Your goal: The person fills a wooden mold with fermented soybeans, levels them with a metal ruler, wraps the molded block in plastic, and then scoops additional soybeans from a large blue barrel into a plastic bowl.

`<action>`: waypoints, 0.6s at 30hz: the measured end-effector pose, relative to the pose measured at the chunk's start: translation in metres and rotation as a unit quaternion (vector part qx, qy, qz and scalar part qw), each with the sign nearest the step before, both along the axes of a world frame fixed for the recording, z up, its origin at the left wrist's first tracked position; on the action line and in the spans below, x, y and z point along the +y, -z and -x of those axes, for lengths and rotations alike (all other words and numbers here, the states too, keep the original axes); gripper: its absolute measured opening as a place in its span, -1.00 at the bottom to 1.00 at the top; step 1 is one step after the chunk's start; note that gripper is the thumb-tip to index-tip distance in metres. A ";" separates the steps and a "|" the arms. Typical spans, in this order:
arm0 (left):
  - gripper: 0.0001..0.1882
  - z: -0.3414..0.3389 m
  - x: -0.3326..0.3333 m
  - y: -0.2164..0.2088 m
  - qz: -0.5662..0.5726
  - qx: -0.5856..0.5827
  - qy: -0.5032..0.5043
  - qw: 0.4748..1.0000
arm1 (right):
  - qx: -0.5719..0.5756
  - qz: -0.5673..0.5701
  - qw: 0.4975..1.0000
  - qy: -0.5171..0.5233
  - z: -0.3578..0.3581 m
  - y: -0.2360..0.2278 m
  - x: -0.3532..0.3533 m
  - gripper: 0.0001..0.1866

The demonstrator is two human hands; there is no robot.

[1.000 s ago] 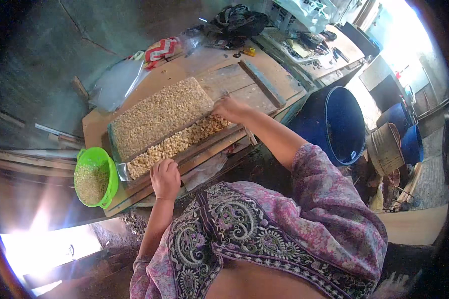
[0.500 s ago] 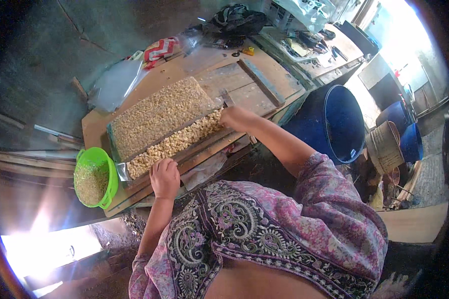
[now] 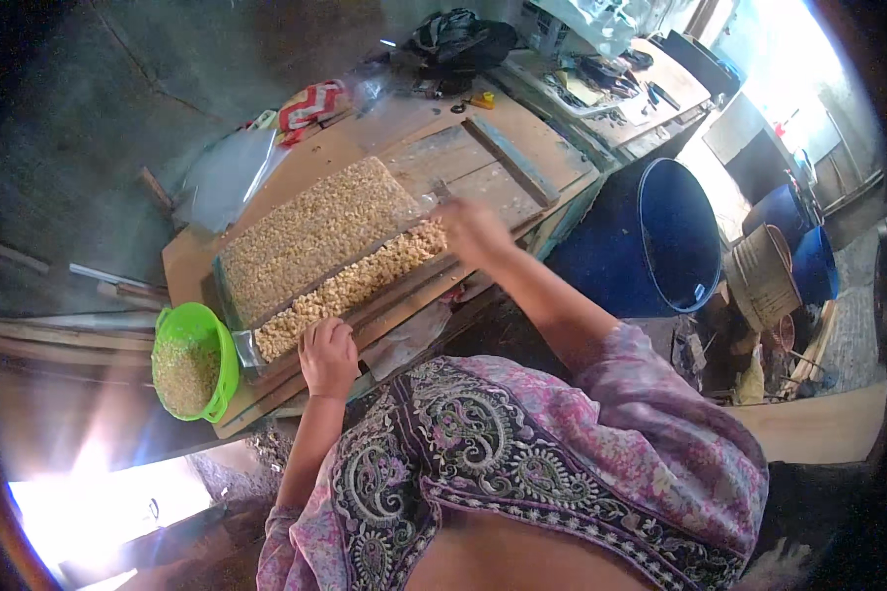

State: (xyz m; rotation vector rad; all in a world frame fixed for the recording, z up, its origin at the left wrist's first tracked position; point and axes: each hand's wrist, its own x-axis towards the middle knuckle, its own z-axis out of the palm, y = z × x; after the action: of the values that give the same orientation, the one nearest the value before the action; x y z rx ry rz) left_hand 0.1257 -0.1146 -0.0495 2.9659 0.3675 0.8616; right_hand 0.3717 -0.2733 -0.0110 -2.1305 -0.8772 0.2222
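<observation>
The right hand (image 3: 475,234) was curled at the far right end of the strip of pale clumps (image 3: 355,288), its fingers bent inward; a thin dark tip showed just beyond them, but whether they were closed on it could not be told. The left hand (image 3: 328,350) lay over the wooden rail (image 3: 404,293) near the strip's other end, its fingers bent toward the clumps; gripping or merely pressing, it was impossible to say. From the right hand the strip ran down and left to the left hand, and the wider slab (image 3: 320,231) lay beyond it, a narrow dark line between the two. The likeliest trouble, in judgement, was clumps crumbling off the strip's right end if the right hand pushed too hard against that loose edge. The rail might also have shifted had the left hand's weight come off it, and a careless move leftward from that hand could have knocked the green basket (image 3: 229,372) near it. The right forearm came in from the lower right on a long slant, the elbow out to the side and the knuckles uppermost; the left forearm rose steeply from below, back of the hand upward, fingers close together.
</observation>
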 end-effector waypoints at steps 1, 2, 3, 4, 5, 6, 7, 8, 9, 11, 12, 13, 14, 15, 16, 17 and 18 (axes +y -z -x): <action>-0.89 -0.003 0.000 0.001 0.018 0.003 0.010 1.000 | -0.079 0.017 0.995 0.057 -0.006 0.005 -0.015 -0.75; -0.88 -0.004 0.001 0.001 0.034 0.005 0.018 0.999 | -0.158 0.033 0.981 0.111 -0.013 0.008 -0.026 -0.73; -0.88 -0.004 0.000 0.000 0.034 0.004 0.018 0.999 | -0.159 0.033 0.980 0.111 -0.014 0.012 -0.034 -0.73; -0.89 -0.004 -0.001 -0.001 0.031 0.001 0.019 0.999 | -0.078 0.141 0.980 0.119 -0.013 0.015 -0.040 -0.71; -0.89 -0.005 -0.001 -0.002 0.028 -0.004 0.018 0.999 | 0.003 0.246 0.961 0.123 -0.012 0.017 -0.044 -0.69; -0.89 -0.005 -0.001 -0.004 0.026 -0.006 0.019 0.999 | 0.001 0.244 0.962 0.125 -0.015 0.030 -0.047 -0.69; -0.89 -0.005 -0.001 -0.003 0.030 -0.005 0.025 0.999 | 0.004 0.189 0.976 0.105 -0.019 0.051 -0.050 -0.67; -0.90 -0.004 0.000 -0.003 0.033 -0.003 0.028 0.999 | 0.008 0.132 0.988 0.080 -0.016 0.054 -0.049 -0.66; -0.90 -0.004 0.000 -0.002 0.033 -0.004 0.028 0.999 | 0.007 0.132 0.988 0.081 -0.014 0.055 -0.049 -0.66; -0.90 -0.002 0.003 0.001 0.040 -0.006 0.030 0.999 | 0.127 0.093 0.980 0.121 0.004 0.033 -0.044 -0.67; -0.90 0.000 0.004 0.002 0.040 -0.005 0.030 0.999 | 0.127 0.092 0.980 0.121 0.007 0.039 -0.043 -0.67; -0.90 -0.001 0.005 0.002 0.040 -0.002 0.033 0.999 | 0.063 0.060 0.988 0.124 0.009 0.044 -0.045 -0.69; -0.90 -0.002 0.005 0.002 0.040 0.001 0.035 0.999 | -0.002 0.029 0.992 0.127 0.011 0.049 -0.048 -0.71; -0.90 -0.002 0.006 0.001 0.041 0.000 0.039 0.998 | -0.003 0.029 0.991 0.130 0.014 0.052 -0.054 -0.71; -0.90 -0.001 0.006 0.001 0.041 -0.004 0.046 0.998 | 0.010 -0.017 0.992 0.125 0.018 0.051 -0.059 -0.72; -0.89 -0.001 0.007 0.001 0.042 -0.008 0.053 0.998 | 0.022 -0.064 0.991 0.119 0.020 0.049 -0.062 -0.73; -0.89 -0.001 0.007 0.001 0.042 -0.010 0.054 0.998 | 0.021 -0.063 0.991 0.120 0.019 0.045 -0.066 -0.73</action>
State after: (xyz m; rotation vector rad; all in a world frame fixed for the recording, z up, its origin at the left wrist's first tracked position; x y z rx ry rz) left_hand 0.1271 -0.1075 -0.0504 2.8679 0.2342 0.8411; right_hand 0.3532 -0.3392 -0.0560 -2.0816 -0.5886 0.0847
